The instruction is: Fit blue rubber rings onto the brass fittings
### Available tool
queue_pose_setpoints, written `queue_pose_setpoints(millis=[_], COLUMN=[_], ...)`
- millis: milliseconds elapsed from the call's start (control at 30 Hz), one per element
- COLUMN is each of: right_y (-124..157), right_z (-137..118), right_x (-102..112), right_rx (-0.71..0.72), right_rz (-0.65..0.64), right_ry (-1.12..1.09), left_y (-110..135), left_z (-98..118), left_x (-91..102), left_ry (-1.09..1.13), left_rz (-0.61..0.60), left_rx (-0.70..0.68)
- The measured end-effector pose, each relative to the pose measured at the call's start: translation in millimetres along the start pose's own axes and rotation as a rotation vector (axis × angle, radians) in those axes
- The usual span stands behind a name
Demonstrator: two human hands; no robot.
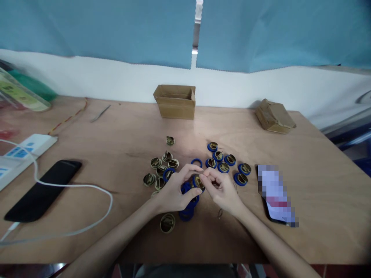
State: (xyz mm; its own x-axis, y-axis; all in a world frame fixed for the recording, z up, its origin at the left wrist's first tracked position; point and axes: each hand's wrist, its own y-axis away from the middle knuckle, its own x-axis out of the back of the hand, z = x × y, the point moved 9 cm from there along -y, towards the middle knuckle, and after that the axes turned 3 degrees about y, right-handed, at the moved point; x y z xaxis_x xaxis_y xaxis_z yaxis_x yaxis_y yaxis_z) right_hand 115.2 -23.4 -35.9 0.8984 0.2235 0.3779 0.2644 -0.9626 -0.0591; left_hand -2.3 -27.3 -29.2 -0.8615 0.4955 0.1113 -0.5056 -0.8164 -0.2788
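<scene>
Between my two hands is a round brass-coloured metal piece with a blue ring (198,182). My left hand (178,189) curls around it, index finger above and thumb below. My right hand (222,189) pinches at its right edge, fingertips meeting the left index finger. Under my left hand lies a pile of loose blue rings (187,213), partly covered. To the left sit several brass-coloured round pieces (155,162) without blue rings, each with a raised bar across it. On the right are several like pieces with blue rings (223,167). A single blue ring (196,163) lies just beyond my hands.
An open cardboard box (176,108) stands at the back, a crumpled one (274,117) at the back right. A phone (275,193) lies right. A black phone (43,191), white cable (87,186) and power strip (29,150) are left. Thin tweezers-like metal (101,113) lies behind.
</scene>
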Motion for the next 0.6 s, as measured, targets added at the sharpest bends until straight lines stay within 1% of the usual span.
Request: queue_pose_setpoints(millis=[67, 233, 333, 433, 600], right_y=[-0.8, -3.5, -4.1, -5.1, -6.9], right_z=[-0.7, -3.9, -4.6, -3.5, 3.6], right_x=[0.2, 4.9, 6.0, 5.2, 8.7], right_rx=[0.005, 0.023, 0.013, -0.006, -0.019], right_rz=[0.006, 0.056, 0.053, 0.038, 0.085], right_ry=[-0.003, -0.053, -0.128, -0.217, -0.234], left_y=[0.4, -0.7, -1.7, -1.7, 0.2], left_z=[-0.8, -1.5, -2.0, -2.0, -0.4], left_x=[0.5, 5.3, 6.0, 6.7, 7.7], left_ry=[-0.011, 0.015, 0.040, 0.016, -0.054], left_rz=[0.010, 0.080, 0.099, 0.116, 0.130], left_rx=[0.002, 0.004, 0.010, 0.013, -0.007])
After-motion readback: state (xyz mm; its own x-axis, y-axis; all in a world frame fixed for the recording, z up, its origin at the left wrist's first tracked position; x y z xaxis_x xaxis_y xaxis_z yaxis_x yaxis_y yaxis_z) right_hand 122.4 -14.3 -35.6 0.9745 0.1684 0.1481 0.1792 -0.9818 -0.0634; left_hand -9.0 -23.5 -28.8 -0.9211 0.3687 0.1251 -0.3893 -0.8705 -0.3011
